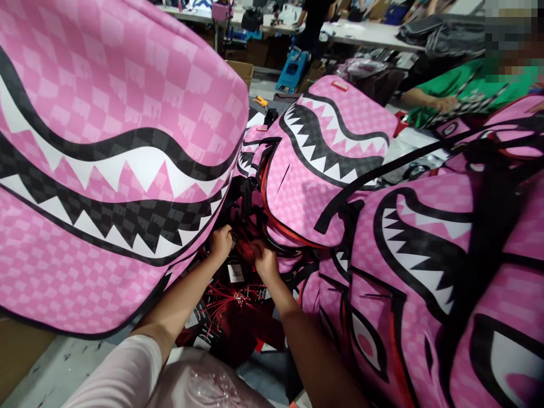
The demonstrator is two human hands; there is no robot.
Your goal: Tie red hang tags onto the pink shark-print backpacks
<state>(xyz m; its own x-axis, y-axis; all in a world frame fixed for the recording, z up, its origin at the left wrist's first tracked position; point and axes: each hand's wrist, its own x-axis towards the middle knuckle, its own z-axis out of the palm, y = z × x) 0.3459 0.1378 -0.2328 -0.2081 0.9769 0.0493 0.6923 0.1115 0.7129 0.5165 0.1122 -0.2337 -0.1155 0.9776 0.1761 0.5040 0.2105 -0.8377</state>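
A big pink backpack (123, 170) with a toothed mouth printed in black and white looms nearest, left of the hands, its lower edge slanting down beside the left forearm. Below the grip, toward the body, is a pale sleeve (123, 374) on the left arm. To the right of the hands, more pink backpacks (414, 243) with printed teeth and eyes crowd together. Just short of the grip lie a fan of red cords (238, 298) and black tags, with a white label (235, 273) just below the hands. The left hand (221, 242) and right hand (264, 258) are close together but apart, fingers curled in at dark and red material (244, 247); shadow hides whether either has closed on it. Just beyond the right hand leans a middle backpack (327, 158), mouth upward, with a black strap (374, 175) reaching across its lower right. Past it, farther from the grip, are a yellow-handled tool (260, 101), a co-worker in a green top (471, 88) to the right, a blue stool (292, 69), and a long table (357, 35).
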